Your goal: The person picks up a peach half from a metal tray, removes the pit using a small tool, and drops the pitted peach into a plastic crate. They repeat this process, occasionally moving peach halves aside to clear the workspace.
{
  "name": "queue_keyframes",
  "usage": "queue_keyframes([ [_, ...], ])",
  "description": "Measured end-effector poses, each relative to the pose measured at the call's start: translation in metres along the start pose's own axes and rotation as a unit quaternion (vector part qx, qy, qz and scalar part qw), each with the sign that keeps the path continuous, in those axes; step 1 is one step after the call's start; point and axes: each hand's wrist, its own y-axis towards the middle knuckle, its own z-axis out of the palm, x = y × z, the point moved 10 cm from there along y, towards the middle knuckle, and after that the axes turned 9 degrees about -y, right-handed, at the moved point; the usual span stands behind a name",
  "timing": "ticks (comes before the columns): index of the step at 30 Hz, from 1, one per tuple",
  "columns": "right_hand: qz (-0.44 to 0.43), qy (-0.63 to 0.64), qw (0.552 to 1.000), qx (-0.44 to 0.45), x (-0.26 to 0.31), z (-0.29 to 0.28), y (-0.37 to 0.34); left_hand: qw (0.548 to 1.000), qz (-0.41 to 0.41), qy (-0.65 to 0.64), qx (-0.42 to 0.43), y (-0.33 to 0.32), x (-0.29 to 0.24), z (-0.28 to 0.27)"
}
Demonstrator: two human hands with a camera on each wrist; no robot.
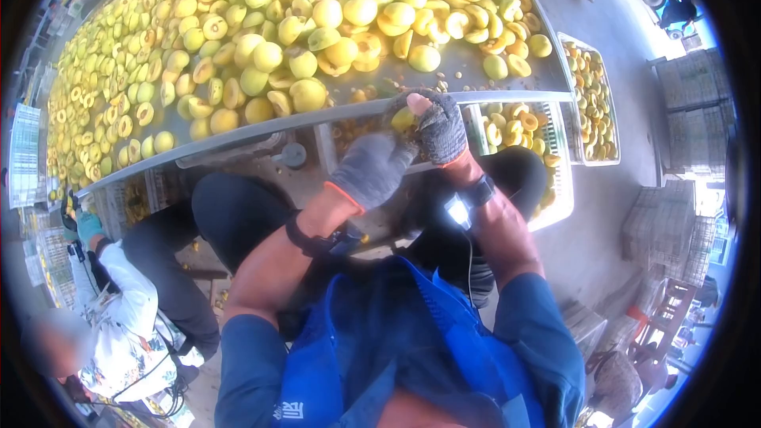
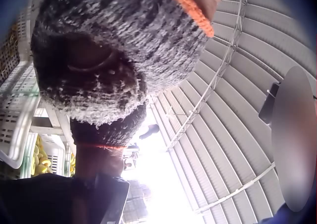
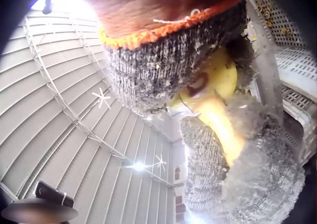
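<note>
Both hands wear grey knitted gloves with orange cuffs and meet at the near edge of a fruit-covered metal table (image 1: 261, 125). My right hand (image 1: 441, 128) curls round a yellow fruit (image 1: 403, 119), a bare fingertip showing. In the right wrist view a dark hollow shows in the fruit (image 3: 225, 78), under the right glove (image 3: 158, 70). My left hand (image 1: 371, 168) is against the right one; its glove (image 3: 252, 169) closes round a bright yellow-orange part of the fruit. The left glove (image 2: 124, 41) hides the fruit in the left wrist view.
Many whole and halved yellow fruits (image 1: 309, 95) lie on the table. Below its edge stands a white crate (image 1: 563, 190) of fruit, with another crate (image 1: 609, 103) at the right. A person (image 1: 119, 293) sits at the left. Stacked crates (image 1: 666, 222) stand farther right.
</note>
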Motion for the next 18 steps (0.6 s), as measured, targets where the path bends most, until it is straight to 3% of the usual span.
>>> queue_keyframes([
  [2, 0.042, -0.008, 0.999, 0.02, -0.004, 0.001, 0.001, 0.988, 0.045, 0.15, -0.011, -0.003, -0.01, 0.0],
  [5, 0.073, -0.023, 0.997, 0.028, -0.013, -0.001, 0.001, 0.992, 0.006, 0.125, 0.02, -0.003, 0.005, 0.005],
  [9, 0.048, 0.103, 0.993, 0.026, -0.023, 0.004, 0.003, 0.999, -0.031, -0.004, -0.005, -0.004, 0.0, 0.002],
  [12, -0.081, -0.023, 0.996, 0.028, 0.0, 0.006, -0.001, 0.993, -0.069, -0.095, -0.004, -0.007, 0.007, 0.003],
  [14, -0.005, 0.103, 0.995, 0.014, -0.008, 0.008, -0.003, 0.989, -0.071, -0.13, 0.004, -0.007, 0.009, 0.005],
  [15, 0.034, 0.164, 0.986, 0.007, -0.011, 0.011, -0.006, 0.978, -0.118, -0.172, 0.007, -0.009, 0.016, 0.007],
  [18, 0.048, 0.192, 0.98, -0.02, -0.003, 0.01, -0.014, 0.932, -0.222, -0.286, 0.022, -0.015, 0.02, 0.015],
])
